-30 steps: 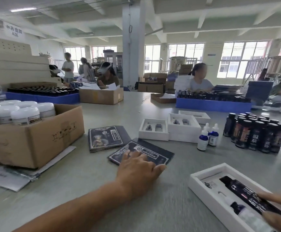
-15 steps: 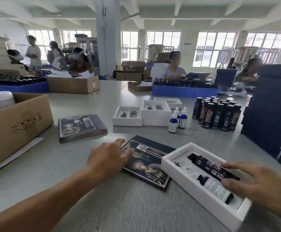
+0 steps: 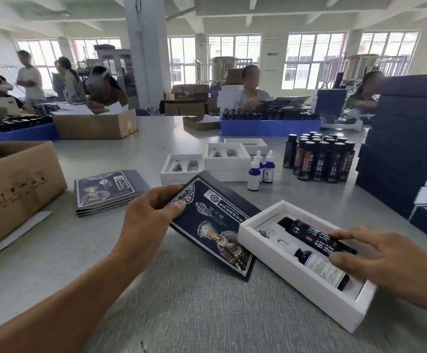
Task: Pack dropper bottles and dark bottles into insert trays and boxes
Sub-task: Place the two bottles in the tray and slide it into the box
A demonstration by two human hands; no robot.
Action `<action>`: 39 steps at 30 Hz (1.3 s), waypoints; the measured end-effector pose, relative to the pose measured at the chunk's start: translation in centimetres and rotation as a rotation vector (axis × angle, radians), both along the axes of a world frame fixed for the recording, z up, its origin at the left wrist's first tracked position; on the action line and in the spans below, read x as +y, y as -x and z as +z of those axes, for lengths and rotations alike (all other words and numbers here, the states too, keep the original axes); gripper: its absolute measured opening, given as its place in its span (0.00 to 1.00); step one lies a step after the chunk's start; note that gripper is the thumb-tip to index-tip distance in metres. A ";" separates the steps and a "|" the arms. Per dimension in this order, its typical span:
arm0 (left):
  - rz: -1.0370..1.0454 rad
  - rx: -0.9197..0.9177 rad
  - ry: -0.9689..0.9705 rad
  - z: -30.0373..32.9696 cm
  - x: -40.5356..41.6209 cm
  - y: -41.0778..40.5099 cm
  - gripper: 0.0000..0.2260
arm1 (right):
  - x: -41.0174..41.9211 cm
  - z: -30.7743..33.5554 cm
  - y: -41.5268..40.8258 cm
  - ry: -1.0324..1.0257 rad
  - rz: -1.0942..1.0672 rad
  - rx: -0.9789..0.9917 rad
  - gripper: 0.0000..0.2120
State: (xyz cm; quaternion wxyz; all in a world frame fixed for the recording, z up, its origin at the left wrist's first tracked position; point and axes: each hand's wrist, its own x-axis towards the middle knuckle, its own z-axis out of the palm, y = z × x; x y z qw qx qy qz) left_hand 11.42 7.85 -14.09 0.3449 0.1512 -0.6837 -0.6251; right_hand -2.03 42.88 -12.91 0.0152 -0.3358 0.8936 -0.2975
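Grey table [image 3: 54,250] holds one filled tray [image 3: 296,273]; spare bottles [image 3: 319,159] remain unpacked. Left hand [image 3: 148,220] grips the flat box [image 3: 215,222]; right hand [image 3: 385,261] rests open-fingered on tray contents

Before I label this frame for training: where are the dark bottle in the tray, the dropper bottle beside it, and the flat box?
dark bottle [image 3: 309,234], head view, label.
dropper bottle [image 3: 320,266], head view, white label.
flat box [image 3: 215,222], head view, printed face.
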 end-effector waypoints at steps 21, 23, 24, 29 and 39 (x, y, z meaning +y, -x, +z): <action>0.064 -0.015 0.493 -0.3 3.7 -1.2 0.14 | -0.5 0.2 -0.7 -0.037 -0.029 -0.019 0.30; 0.017 0.035 0.469 -0.3 4.4 -1.4 0.16 | -0.3 0.3 -0.7 -0.041 -0.036 -0.032 0.30; 0.016 0.048 0.480 -0.2 4.6 -1.4 0.16 | -0.2 0.4 -0.7 -0.044 -0.043 -0.034 0.29; 0.153 0.055 0.617 -0.3 4.1 -1.0 0.11 | -0.3 0.4 -0.8 -0.042 -0.057 -0.045 0.30; 0.198 -0.121 0.402 -1.4 -2.6 0.0 0.14 | 1.3 0.9 0.4 0.020 -0.210 -0.106 0.16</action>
